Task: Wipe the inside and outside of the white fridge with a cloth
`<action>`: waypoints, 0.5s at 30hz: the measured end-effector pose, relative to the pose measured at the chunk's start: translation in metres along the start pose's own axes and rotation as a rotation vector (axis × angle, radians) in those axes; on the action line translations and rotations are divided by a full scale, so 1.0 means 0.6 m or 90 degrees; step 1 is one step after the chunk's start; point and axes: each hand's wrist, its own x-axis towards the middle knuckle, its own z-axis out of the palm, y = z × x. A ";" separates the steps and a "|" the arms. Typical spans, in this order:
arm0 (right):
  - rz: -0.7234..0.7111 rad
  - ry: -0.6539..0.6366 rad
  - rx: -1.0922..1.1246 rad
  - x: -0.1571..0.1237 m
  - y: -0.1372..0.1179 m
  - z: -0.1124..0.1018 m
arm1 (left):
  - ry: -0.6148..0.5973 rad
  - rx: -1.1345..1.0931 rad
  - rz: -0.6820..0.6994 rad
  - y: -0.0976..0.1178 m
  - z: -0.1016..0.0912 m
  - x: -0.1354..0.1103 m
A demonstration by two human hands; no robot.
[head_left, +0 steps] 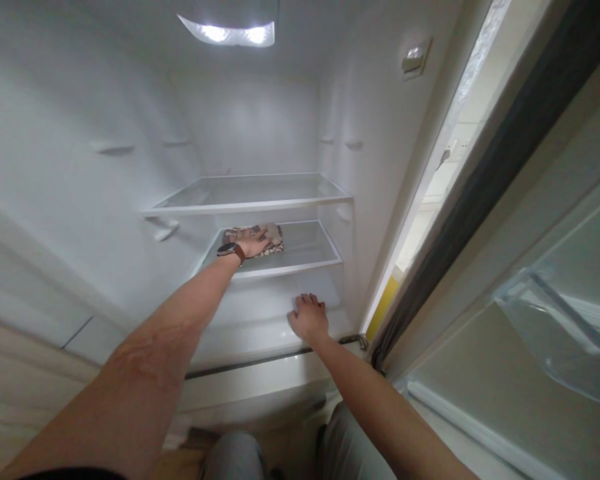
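Note:
My left hand (254,245), with a watch (229,249) on a brown strap at the wrist, lies flat on a folded patterned cloth (277,239). Its fingers are stretched out over the cloth. Beneath the cloth is the lower glass shelf (305,243) of a white refrigerator, toward the shelf's left side. Below and in front of that shelf, my right hand (310,317) is at the refrigerator's bottom (260,313), back upward, fingers apart and slightly bent. Nothing shows in it.
An upper glass shelf (260,190) sits just above the lower one. Shelf supports (113,149) stick out from the side walls. A lamp (235,33) glows at the top. On the right stands the open door (480,233) with a clear plastic bin (565,333).

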 end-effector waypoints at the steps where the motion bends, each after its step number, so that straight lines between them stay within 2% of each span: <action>1: -0.001 0.003 0.001 0.000 0.000 0.000 | -0.012 -0.006 -0.011 0.005 -0.001 -0.012; 9: -0.003 0.016 0.016 0.000 -0.001 -0.002 | -0.056 -0.066 -0.105 0.043 -0.006 -0.095; 15: -0.001 0.016 0.014 -0.001 -0.002 -0.002 | -0.048 -0.066 -0.101 0.061 -0.011 -0.132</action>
